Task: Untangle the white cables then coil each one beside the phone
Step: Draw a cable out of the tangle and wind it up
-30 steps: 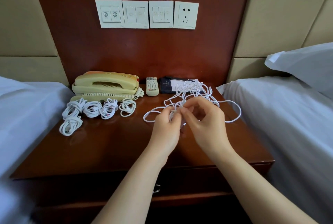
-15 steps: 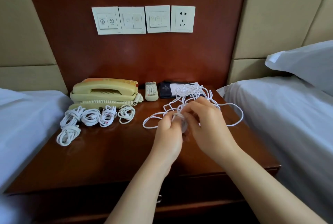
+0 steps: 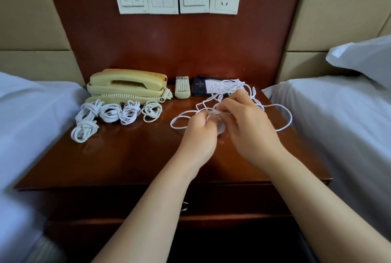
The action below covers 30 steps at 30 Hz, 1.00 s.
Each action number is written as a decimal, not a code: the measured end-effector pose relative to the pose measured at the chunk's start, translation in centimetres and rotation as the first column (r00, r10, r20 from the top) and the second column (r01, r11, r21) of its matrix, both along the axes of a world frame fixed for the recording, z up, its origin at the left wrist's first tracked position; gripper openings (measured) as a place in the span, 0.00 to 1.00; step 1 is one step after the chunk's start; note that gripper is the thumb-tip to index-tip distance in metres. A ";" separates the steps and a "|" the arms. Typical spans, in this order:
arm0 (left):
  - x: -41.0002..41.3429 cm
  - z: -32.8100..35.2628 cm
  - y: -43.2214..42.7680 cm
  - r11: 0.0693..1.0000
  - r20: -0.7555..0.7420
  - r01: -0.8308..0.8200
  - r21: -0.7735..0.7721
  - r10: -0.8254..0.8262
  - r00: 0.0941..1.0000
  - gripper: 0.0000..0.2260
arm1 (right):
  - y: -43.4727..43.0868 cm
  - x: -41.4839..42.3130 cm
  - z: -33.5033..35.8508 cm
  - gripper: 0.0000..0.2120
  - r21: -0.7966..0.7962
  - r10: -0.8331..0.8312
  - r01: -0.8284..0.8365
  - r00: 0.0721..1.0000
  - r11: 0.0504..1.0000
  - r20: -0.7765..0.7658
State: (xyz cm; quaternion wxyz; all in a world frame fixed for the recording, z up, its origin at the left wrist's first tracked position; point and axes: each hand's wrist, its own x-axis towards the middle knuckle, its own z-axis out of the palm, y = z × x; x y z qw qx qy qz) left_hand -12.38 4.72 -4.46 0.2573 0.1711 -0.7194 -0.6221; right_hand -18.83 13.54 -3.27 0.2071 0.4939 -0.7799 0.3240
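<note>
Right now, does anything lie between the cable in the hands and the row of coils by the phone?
Nothing visible does. Only the bare wood of the nightstand lies between the held cable and the nearest coil. The remote sits farther back.

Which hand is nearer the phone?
Left. The left hand is right of the phone and closer to the camera, pinching the loose white cable. The right hand is farther right, on the same cable.

Left hand (image 3: 198, 133), right hand (image 3: 247, 127) close together; forearms converging; fingers (image 3: 231, 104) curled, pinching white cable (image 3: 291, 118)
</note>
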 end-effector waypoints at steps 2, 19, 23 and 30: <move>0.3 0.1 -0.1 0.997 0.002 -0.013 -0.070 0.013 1.000 0.14 | -0.2 -0.1 -0.2 0.09 -0.004 0.019 -0.019 1.000 1.000 0.018; 1.3 0.8 0.0 0.914 -0.085 0.124 0.386 -0.099 0.991 0.14 | 0.2 -1.5 0.0 0.04 0.020 0.201 -0.220 0.920 0.975 0.337; 1.3 0.9 0.0 0.915 -0.069 0.148 0.375 -0.132 0.989 0.13 | 0.4 -1.5 0.1 0.05 0.009 0.191 -0.206 0.920 0.979 0.343; 0.4 0.9 -0.1 0.926 -0.028 0.169 0.339 -0.170 0.985 0.13 | 1.2 -1.5 -1.0 0.03 -0.124 0.150 -0.119 0.945 0.985 0.291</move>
